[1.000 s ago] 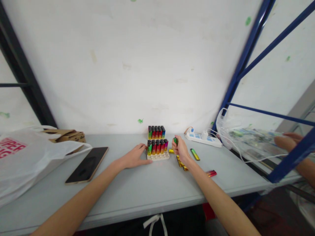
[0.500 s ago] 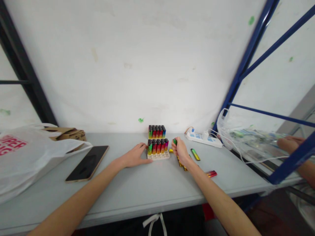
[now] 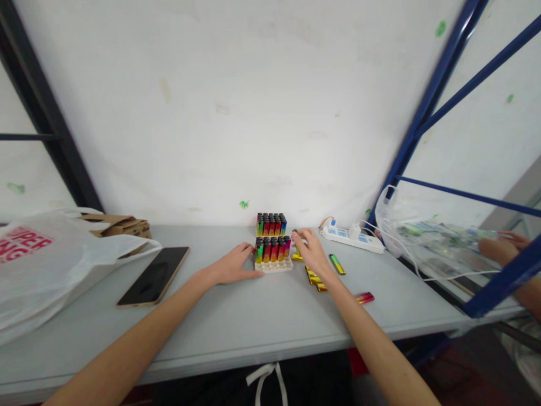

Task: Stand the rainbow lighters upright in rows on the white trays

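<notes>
A pale tray (image 3: pixel 274 266) stands on the table with several colourful lighters (image 3: pixel 273 249) upright in rows, black tops up. My left hand (image 3: pixel 231 266) holds its left side, thumb at the front corner and fingers along the edge. Beside the tray's right rear corner, my right hand (image 3: pixel 310 251) pinches a lighter (image 3: pixel 298 241), mostly hidden by the fingers. Behind the tray is another block of upright lighters (image 3: pixel 271 225). Several gold-coloured lighters (image 3: pixel 315 278) lie near my right wrist, with a green-yellow lighter (image 3: pixel 337 264) and a red lighter (image 3: pixel 365 297) farther right.
A white power strip (image 3: pixel 353 238) with cables lies at the back right. On the left are a phone (image 3: pixel 154 276), a white plastic bag (image 3: pixel 51 265) and folded cardboard (image 3: pixel 122 225). Beyond the blue rack post (image 3: pixel 426 118), another person's hand (image 3: pixel 501 248) is by plastic bags.
My right hand has moved slightly up and left toward the tray, its fist loosening into a fingertip pinch. My left hand stays at the tray. The view has shifted slightly.
</notes>
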`<state>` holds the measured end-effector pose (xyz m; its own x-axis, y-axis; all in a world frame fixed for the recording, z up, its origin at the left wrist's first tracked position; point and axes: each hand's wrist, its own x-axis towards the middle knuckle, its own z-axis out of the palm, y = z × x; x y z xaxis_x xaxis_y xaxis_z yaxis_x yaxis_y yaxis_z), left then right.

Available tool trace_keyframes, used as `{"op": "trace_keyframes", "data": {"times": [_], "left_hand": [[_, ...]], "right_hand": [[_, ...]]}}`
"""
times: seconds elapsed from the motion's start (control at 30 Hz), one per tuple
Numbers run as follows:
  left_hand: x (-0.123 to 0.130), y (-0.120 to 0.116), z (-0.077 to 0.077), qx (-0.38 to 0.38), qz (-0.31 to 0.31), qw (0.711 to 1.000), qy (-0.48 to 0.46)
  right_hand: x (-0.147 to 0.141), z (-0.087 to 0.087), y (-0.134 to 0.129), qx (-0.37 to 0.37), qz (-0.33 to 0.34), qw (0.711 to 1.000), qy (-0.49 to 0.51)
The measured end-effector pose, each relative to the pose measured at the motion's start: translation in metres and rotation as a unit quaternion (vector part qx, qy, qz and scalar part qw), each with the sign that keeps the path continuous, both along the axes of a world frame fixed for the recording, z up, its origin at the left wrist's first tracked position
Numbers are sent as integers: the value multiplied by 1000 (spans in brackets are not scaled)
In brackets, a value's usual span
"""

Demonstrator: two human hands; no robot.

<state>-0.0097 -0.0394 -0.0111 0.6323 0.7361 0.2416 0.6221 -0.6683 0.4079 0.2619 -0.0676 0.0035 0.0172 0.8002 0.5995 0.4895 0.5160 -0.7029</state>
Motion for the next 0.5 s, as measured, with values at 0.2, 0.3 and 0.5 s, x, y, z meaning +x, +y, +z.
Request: {"op": "trace_keyframes", "data": {"times": [0.2, 0.3, 0.5], "left_hand": [[0, 2, -2, 3, -2, 1000, -1], [-1, 2, -3, 5, -1, 1000, 5], [-1, 1, -2, 1, -1, 1000, -3]], "right_hand": [[3, 1, -2, 12, -48, 989, -140], [6, 0, 0, -1, -59, 985, -164], [13, -1, 2, -42, -22, 975, -216]]}}
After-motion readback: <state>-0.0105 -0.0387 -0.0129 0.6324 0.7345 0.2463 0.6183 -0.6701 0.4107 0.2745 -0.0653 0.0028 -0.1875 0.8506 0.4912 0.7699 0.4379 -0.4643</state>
